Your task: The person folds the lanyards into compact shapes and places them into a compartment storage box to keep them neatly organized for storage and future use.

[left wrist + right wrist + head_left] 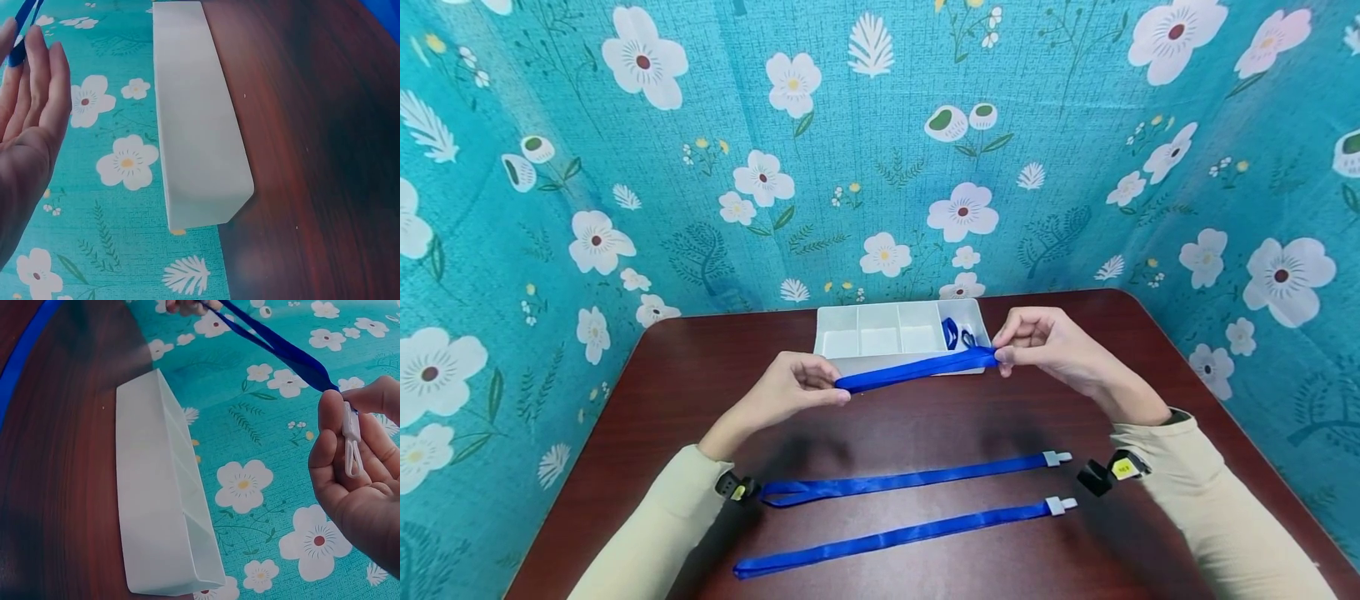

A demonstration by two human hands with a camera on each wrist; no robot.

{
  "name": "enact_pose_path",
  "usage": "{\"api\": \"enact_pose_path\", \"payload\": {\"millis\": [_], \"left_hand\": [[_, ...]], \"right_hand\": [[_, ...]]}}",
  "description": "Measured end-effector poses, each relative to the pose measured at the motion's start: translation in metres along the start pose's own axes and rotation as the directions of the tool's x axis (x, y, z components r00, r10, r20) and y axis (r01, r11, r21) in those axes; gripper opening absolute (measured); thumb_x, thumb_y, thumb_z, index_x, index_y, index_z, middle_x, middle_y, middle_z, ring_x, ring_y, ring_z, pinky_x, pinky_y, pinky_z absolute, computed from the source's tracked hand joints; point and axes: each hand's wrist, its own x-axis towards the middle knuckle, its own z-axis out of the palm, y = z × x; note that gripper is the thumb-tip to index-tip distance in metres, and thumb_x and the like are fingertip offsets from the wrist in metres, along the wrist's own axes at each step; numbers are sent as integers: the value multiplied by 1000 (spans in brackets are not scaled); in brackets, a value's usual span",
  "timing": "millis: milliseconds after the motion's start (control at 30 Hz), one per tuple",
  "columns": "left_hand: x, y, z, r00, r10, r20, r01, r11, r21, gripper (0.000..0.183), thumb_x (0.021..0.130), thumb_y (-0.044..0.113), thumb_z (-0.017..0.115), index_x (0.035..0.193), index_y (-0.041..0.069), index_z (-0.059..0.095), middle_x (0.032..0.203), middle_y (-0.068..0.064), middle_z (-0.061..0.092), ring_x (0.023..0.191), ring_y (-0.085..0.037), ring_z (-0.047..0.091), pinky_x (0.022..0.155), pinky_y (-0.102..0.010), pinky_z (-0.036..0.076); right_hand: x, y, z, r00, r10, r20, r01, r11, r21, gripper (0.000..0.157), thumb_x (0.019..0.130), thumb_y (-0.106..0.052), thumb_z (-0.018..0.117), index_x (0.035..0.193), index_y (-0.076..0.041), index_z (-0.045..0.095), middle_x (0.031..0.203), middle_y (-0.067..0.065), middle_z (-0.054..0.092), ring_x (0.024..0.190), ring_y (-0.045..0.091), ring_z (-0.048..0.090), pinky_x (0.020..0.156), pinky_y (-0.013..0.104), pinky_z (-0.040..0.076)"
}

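A blue lanyard (917, 369) is stretched between both hands, in front of the white divided tray. My left hand (797, 385) pinches its looped end between thumb and fingers. At the other end, my right hand (1045, 343) pinches the strap just beside its clip. In the right wrist view the pale plastic clip (352, 440) lies against the fingers of that hand. Two more blue lanyards, an upper one (910, 481) and a lower one (895, 540), lie side by side on the table, their clips pointing right.
The white tray (859, 307) stands at the table's back edge, split into compartments. Its rightmost compartment holds a folded blue lanyard (951, 334). The dark red wooden table (662, 392) is bordered by a teal flowered cloth (865, 142) behind and at both sides.
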Motion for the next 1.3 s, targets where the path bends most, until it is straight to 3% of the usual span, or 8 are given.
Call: {"api": "enact_pose_path", "payload": {"millis": [233,400,633,800,1000,1300], "left_hand": [[2,1,1,1000,-16,17,19,987,-163,8,93,2,69,95,-5,72,84,-29,69,75,-29,73,79,-46,59],[5,0,1,996,-77,-34,67,967,-246,14,90,5,73,94,-8,72,85,-23,72,77,-32,74,79,-56,55],[6,-1,0,982,-168,-83,137,946,-294,16,88,2,76,97,-9,70,86,-23,72,76,-33,73,75,-52,57],[7,0,0,974,-201,-102,175,960,-219,21,88,2,75,104,-11,70,89,-19,74,77,-30,74,73,-45,59],[8,3,2,977,-149,-152,145,989,-38,15,89,7,76,99,-4,75,87,-15,74,75,-22,73,75,-40,60],[9,12,1,972,-134,-196,145,989,42,14,88,13,78,94,1,76,84,-16,73,71,-22,71,71,-33,60]], "right_hand": [[-1,2,-1,1000,22,-20,-23,998,-54,10,88,15,63,93,7,64,79,20,70,68,22,70,72,34,59],[-1,4,-1,998,38,-41,-43,991,-129,6,89,11,65,94,9,63,83,25,70,71,28,71,74,38,60],[1,12,-1,994,83,-65,-94,978,-185,8,91,7,66,97,10,62,86,29,69,74,31,72,76,40,60],[2,19,-2,992,95,-87,-111,974,-198,7,91,6,66,96,10,63,85,23,71,73,29,71,73,38,60],[5,26,2,984,116,-132,-142,968,-206,8,89,7,67,94,12,63,83,21,71,71,30,71,69,35,60],[10,28,9,984,97,-149,-133,957,-257,6,87,10,66,92,11,63,82,25,69,68,29,70,69,36,60]]}}
